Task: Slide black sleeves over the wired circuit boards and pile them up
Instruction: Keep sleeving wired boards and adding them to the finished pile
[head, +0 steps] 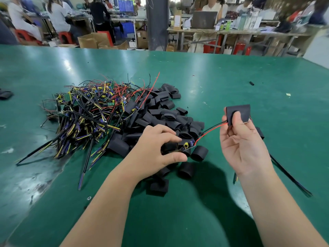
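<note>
Right hand [243, 145] pinches a sleeve [238, 112] at its lower edge, raised right of the pile [160, 107]. Left hand [156, 148] grips a board [187, 146] at the pile's near edge. Open table [249, 77] lies to the right.

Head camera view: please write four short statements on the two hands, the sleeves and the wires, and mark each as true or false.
1. The right hand pinches a flat black sleeve. True.
2. The left hand is open and empty. False: its grip is on a small circuit board with a yellow part, above the loose black sleeves.
3. A thin red wire runs from that board up to the sleeve in the right hand. True.
4. The tangled heap of wired circuit boards lies right of the loose sleeves. False: it lies left of them.
</note>
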A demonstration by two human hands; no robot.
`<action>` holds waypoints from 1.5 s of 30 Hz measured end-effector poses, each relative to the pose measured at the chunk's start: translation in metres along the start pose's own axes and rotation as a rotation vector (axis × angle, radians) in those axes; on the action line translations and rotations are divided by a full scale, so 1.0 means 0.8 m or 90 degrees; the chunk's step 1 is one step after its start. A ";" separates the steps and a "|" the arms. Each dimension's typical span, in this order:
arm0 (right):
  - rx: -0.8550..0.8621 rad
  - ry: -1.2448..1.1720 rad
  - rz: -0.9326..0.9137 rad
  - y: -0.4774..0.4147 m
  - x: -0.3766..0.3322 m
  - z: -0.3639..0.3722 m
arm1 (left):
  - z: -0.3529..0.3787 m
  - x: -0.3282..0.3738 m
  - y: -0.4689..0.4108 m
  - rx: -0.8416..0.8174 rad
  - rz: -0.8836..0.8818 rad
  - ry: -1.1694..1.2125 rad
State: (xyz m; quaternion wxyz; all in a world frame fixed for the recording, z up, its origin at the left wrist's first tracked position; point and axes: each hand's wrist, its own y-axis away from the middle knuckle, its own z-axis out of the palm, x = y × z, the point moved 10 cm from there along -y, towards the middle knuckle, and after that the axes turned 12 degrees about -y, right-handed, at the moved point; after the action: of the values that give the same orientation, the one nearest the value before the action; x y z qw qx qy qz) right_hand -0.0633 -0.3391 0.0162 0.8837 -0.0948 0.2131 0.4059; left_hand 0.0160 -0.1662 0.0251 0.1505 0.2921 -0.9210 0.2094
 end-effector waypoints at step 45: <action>-0.190 0.204 0.097 0.019 0.035 0.029 | -0.002 -0.001 0.003 0.015 -0.111 0.547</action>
State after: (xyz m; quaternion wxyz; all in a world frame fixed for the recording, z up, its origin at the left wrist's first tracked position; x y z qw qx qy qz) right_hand -0.0513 -0.3025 0.0245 0.7812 -0.2717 0.2949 0.4784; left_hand 0.0151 -0.1632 0.0252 0.5336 0.2570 -0.7441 0.3091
